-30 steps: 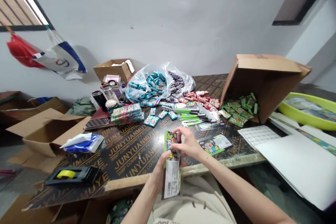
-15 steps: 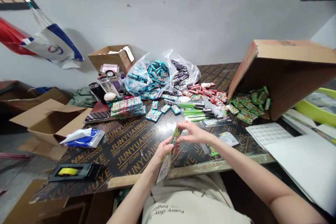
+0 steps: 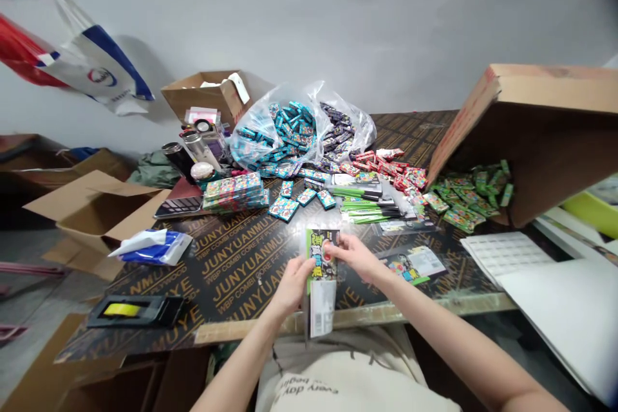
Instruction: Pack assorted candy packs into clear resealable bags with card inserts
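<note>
Both my hands hold a flat printed packaging pouch (image 3: 322, 299), black and green on top with a pale lower part, upright over the table's front edge. My left hand (image 3: 295, 280) pinches its left edge, and my right hand (image 3: 356, 255) grips its upper right side. Another such pouch (image 3: 412, 264) lies flat beyond my right forearm. Past my hands is a stack of green-edged pouches (image 3: 369, 209). Several small blue candy boxes (image 3: 283, 209) lie to the left of that stack.
Clear bags hold blue packets (image 3: 290, 132) and purple packets (image 3: 338, 129). Red packets (image 3: 408, 177) and green packets (image 3: 463, 203) lie rightward, beside a tilted carton (image 3: 545, 93). At left are a tape dispenser (image 3: 130, 312), a tissue pack (image 3: 157, 248), an open carton (image 3: 106, 215) and stacked boxes (image 3: 234, 193).
The pouch between my hands has turned from edge-on to show its printed face. My right hand has shifted slightly right and down, and the view has moved a little.
</note>
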Demonstrator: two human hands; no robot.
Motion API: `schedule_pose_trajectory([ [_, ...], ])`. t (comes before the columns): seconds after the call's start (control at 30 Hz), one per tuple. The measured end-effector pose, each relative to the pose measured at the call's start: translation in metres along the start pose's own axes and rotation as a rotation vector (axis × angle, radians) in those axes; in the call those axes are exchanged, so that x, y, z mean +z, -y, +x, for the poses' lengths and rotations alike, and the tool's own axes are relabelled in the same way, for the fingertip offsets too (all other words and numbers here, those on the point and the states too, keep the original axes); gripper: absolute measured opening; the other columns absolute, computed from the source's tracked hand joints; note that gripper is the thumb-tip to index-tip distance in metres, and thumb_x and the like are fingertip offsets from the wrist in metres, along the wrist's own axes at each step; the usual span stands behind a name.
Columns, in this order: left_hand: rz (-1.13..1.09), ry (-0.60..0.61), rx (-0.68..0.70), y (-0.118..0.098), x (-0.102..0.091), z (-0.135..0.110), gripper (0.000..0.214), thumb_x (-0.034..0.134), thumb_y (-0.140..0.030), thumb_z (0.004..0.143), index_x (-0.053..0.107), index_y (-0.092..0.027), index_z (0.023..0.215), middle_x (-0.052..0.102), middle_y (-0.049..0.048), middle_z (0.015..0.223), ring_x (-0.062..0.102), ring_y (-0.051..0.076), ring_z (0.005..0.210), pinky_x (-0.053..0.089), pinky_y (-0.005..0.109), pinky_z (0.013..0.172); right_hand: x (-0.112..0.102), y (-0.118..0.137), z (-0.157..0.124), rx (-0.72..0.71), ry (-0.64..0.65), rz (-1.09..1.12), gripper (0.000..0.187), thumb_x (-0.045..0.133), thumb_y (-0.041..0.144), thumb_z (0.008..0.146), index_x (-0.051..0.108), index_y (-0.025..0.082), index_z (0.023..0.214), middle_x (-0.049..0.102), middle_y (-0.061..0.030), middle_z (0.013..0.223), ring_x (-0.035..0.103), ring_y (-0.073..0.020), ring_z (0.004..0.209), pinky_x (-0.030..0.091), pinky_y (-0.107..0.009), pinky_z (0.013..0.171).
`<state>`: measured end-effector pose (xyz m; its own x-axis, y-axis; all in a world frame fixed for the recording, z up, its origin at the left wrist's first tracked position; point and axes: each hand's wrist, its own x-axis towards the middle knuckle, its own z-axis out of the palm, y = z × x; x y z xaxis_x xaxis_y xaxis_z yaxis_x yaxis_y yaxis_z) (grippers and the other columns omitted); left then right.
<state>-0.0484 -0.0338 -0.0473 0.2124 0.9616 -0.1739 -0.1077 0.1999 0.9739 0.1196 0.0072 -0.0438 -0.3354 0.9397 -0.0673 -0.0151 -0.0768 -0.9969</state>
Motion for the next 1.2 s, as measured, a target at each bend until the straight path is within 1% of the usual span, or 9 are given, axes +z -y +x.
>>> schedule_pose_trajectory([
  [0.17,0.384,-0.119,0.142,0.011,-0.011,0.006,0.041,0.051,-0.046,0.077,0.048,-0.014,0.052,0.046,-0.0028,0.051,0.039,0.009,0.051,0.033,0.020,0.051,0.004,-0.003,-0.002,0.011,-0.020,0.133,0.030,0.064,0.042,0.071,0.062,0.015,0.085,0.063,0.0001,0.070,0.055,-0.0116,0.061,0.043,-0.022,0.057],
  [0.27,0.316,-0.215,0.134,0.017,-0.018,0.011,0.040,0.050,-0.048,0.078,0.050,-0.013,0.057,0.050,-0.0021,0.053,0.044,0.009,0.051,0.036,0.020,0.050,0.004,-0.017,-0.011,0.140,0.190,0.197,0.046,0.069,0.038,0.068,0.056,0.019,0.108,0.065,-0.0014,0.084,0.059,-0.0134,0.068,0.045,-0.022,0.056],
  [0.37,0.217,-0.176,0.098,0.025,-0.021,0.011,0.032,0.058,-0.044,0.072,0.059,-0.012,0.077,0.062,0.0017,0.068,0.056,0.014,0.060,0.044,0.023,0.056,0.003,-0.039,-0.020,0.130,0.285,0.134,0.046,0.072,0.035,0.064,0.059,0.016,0.103,0.066,-0.0033,0.086,0.061,-0.0174,0.074,0.049,-0.031,0.069],
  [0.5,0.089,-0.013,0.112,0.035,-0.017,0.004,0.038,0.064,-0.031,0.069,0.058,-0.015,0.103,0.067,0.0071,0.090,0.063,0.021,0.082,0.050,0.034,0.075,0.001,-0.048,-0.018,-0.018,0.012,0.005,0.042,0.072,0.039,0.064,0.061,0.017,0.098,0.066,-0.0044,0.095,0.060,-0.0215,0.089,0.045,-0.036,0.084],
  [0.63,-0.027,0.069,0.104,0.036,0.000,0.000,0.036,0.067,-0.026,0.067,0.062,-0.016,0.101,0.067,0.0097,0.099,0.062,0.024,0.091,0.046,0.038,0.085,0.011,-0.026,-0.006,0.013,-0.315,0.294,0.047,0.044,0.058,0.079,0.061,0.022,0.103,0.067,-0.0041,0.095,0.063,-0.0204,0.084,0.050,-0.034,0.074],
  [0.8,-0.463,-0.238,0.003,0.021,0.028,0.006,0.040,0.064,-0.041,0.069,0.062,-0.015,0.099,0.068,0.0091,0.099,0.063,0.022,0.091,0.045,0.033,0.085,0.037,-0.011,0.000,-0.021,-0.547,0.385,0.043,0.047,0.054,0.079,0.069,0.017,0.078,0.066,-0.0040,0.065,0.060,-0.0188,0.062,0.047,-0.029,0.056],
  [0.93,-0.689,-0.320,-0.099,0.004,0.035,0.017,0.043,0.058,-0.051,0.070,0.066,-0.010,0.082,0.069,0.0071,0.074,0.065,0.020,0.076,0.048,0.032,0.077,0.045,-0.017,-0.001,-0.098,-0.615,0.369,0.026,0.056,0.039,0.075,0.068,0.017,0.067,0.062,0.0001,0.061,0.054,-0.0136,0.057,0.042,-0.025,0.056],
  [1.07,-0.495,-0.300,-0.070,-0.007,0.026,0.026,0.028,0.066,-0.037,0.064,0.068,-0.010,0.073,0.069,0.0056,0.068,0.065,0.019,0.070,0.048,0.030,0.073,0.030,-0.015,-0.001,-0.143,-0.609,0.299,0.013,0.058,0.028,0.073,0.065,0.017,0.070,0.063,0.0014,0.065,0.054,-0.0112,0.060,0.042,-0.022,0.059],
  [1.2,0.067,-0.238,0.230,-0.020,0.016,0.021,0.022,0.065,-0.028,0.068,0.071,-0.016,0.086,0.071,0.0074,0.087,0.064,0.019,0.081,0.047,0.031,0.078,0.001,-0.005,-0.006,-0.217,-0.433,0.133,0.020,0.060,0.029,0.074,0.065,0.020,0.091,0.068,-0.0023,0.081,0.062,-0.0156,0.072,0.047,-0.029,0.070],
])
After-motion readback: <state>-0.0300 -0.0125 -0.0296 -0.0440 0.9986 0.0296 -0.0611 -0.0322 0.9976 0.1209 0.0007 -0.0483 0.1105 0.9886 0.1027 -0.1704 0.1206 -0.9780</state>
